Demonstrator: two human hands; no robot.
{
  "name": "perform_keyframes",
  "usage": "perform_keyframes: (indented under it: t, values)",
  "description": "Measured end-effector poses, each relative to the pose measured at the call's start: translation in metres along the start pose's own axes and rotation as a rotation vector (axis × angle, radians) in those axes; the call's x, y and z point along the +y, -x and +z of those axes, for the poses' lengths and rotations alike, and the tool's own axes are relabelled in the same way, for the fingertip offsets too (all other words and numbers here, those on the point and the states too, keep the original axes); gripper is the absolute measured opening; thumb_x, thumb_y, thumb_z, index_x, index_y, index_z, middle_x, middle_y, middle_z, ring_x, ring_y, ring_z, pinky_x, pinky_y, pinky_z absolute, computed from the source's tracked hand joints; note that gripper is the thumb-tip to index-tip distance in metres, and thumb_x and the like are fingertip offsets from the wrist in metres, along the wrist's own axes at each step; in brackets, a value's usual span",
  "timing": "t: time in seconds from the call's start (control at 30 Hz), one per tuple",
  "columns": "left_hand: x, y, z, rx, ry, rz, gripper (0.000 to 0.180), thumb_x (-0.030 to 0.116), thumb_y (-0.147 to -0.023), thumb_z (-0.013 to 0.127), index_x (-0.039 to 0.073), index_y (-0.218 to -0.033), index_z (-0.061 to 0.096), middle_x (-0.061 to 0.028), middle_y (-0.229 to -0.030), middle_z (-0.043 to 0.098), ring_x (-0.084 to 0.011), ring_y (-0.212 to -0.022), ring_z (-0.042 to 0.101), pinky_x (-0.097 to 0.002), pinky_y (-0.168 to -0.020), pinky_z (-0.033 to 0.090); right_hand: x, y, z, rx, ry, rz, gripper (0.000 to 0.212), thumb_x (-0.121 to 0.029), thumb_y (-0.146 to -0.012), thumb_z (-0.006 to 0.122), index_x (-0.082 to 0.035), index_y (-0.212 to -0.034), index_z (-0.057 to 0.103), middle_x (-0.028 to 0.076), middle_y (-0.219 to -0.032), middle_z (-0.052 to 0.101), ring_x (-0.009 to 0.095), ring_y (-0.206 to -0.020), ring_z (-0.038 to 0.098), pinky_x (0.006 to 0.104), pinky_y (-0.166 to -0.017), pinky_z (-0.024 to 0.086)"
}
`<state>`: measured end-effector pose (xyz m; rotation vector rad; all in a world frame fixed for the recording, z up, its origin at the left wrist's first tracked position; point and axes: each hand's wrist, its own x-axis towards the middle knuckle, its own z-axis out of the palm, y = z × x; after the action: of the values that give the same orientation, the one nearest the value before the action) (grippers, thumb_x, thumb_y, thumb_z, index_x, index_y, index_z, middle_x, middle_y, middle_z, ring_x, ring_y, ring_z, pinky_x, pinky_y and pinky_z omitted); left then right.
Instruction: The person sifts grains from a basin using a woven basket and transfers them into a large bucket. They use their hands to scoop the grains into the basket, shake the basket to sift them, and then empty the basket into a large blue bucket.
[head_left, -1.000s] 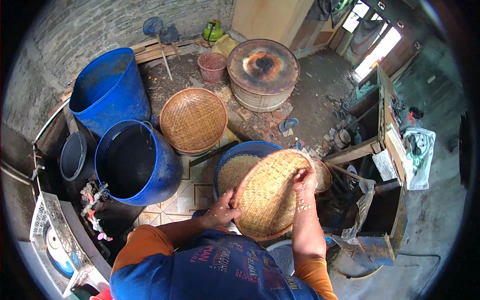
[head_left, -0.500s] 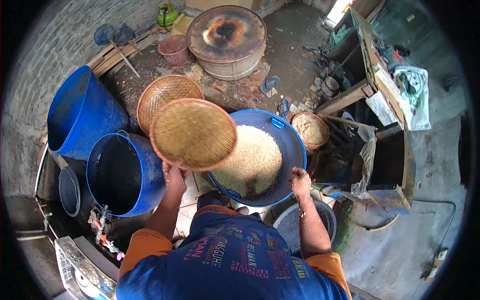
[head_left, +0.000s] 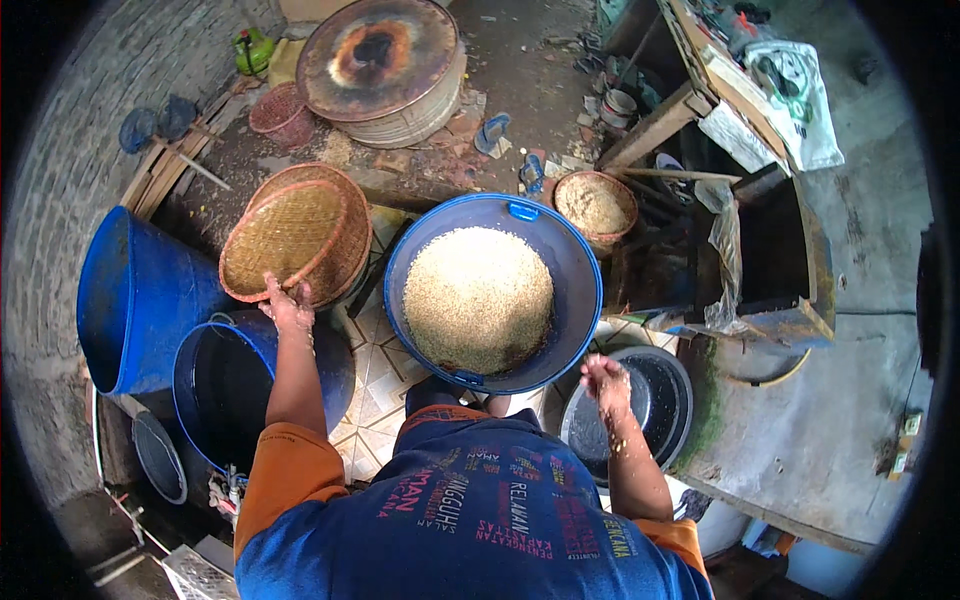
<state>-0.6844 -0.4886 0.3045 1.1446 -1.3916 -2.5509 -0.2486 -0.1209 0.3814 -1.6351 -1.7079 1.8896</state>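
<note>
My left hand [head_left: 288, 303] is closed on the near rim of a shallow woven bamboo basket [head_left: 285, 235]. That basket is tilted and lies over a larger woven basket [head_left: 352, 225], overlapping it. In front of me stands a wide blue basin [head_left: 575, 330], with a heap of pale, bean-like pieces [head_left: 478, 295] in it. My right hand [head_left: 607, 385] hovers off the basin's near right side, above a dark grey tub [head_left: 672, 395]. Its fingers are loosely bent and apart, with nothing visible in them. Pale bits cling to both hands and the right forearm.
Two blue drums [head_left: 150, 300] [head_left: 335, 375] stand at the left. Beyond the basin, a small basket [head_left: 630, 215] holds pale pieces. A large metal drum with a scorched lid [head_left: 390, 60] is at the back. A wooden frame [head_left: 660, 125] juts in at the right.
My left hand has carried the shallow basket left and away from the blue basin, onto the larger basket. My right hand has dropped nearer to me, over the grey tub. The whole view has shifted.
</note>
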Motion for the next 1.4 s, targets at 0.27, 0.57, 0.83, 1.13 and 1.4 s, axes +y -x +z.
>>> perform_keyframes:
  t: [0.27,0.57,0.83,1.13,1.4]
  values:
    - [-0.037,0.033,-0.006,-0.314,-0.263,-0.14,0.078,0.044,-0.082,0.067,0.018,-0.139,0.022,-0.0079,-0.143,0.031,-0.0345,-0.125,0.037,-0.049,-0.093,0.039,-0.021,-0.037,0.054,0.23,0.513,-0.615,0.024,-0.016,-0.087,0.06,-0.003,-0.107,0.061,0.011,-0.088,0.065,0.023,-0.078,0.065,0.0315,-0.071,0.052]
    - [-0.097,0.106,-0.016,-0.653,-0.712,-0.228,0.066,0.044,-0.088,0.057,0.021,-0.142,0.025,-0.0067,-0.141,0.033,-0.0328,-0.127,0.035,-0.0485,-0.1,0.031,0.076,0.04,-0.008,0.226,0.685,-0.089,0.03,-0.022,-0.081,0.063,-0.006,-0.106,0.065,0.022,-0.106,0.063,0.037,-0.102,0.059,0.0426,-0.088,0.047]
    - [-0.146,0.171,0.022,-1.098,-1.057,-0.411,0.057,0.045,-0.09,0.053,0.024,-0.139,0.033,-0.0046,-0.141,0.035,-0.0303,-0.126,0.036,-0.0471,-0.102,0.028,0.252,0.18,-0.044,0.692,0.008,0.423,0.051,-0.045,-0.091,0.047,0.0,-0.111,0.061,0.021,-0.103,0.065,0.034,-0.101,0.061,0.042,-0.088,0.046]
    - [-0.196,0.294,0.068,-1.558,-1.331,-0.397,0.061,0.05,-0.087,0.054,0.022,-0.139,0.038,-0.0061,-0.143,0.035,-0.0304,-0.125,0.039,-0.0441,-0.098,0.034,0.279,0.288,-0.002,1.239,-1.26,0.304,0.07,-0.06,-0.09,0.041,-0.003,-0.13,0.042,0.017,-0.124,0.05,0.025,-0.098,0.055,0.0428,-0.081,0.047]
    - [-0.225,0.424,0.056,-2.022,-1.402,-0.453,0.054,0.044,-0.091,0.051,0.019,-0.137,0.04,-0.0054,-0.139,0.041,-0.0218,-0.115,0.049,-0.0373,-0.092,0.04,0.251,0.384,0.0,1.986,-1.631,-0.067,0.086,-0.069,-0.081,0.051,-0.007,-0.135,0.029,0.014,-0.11,0.047,0.024,-0.084,0.057,0.0369,-0.063,0.05]
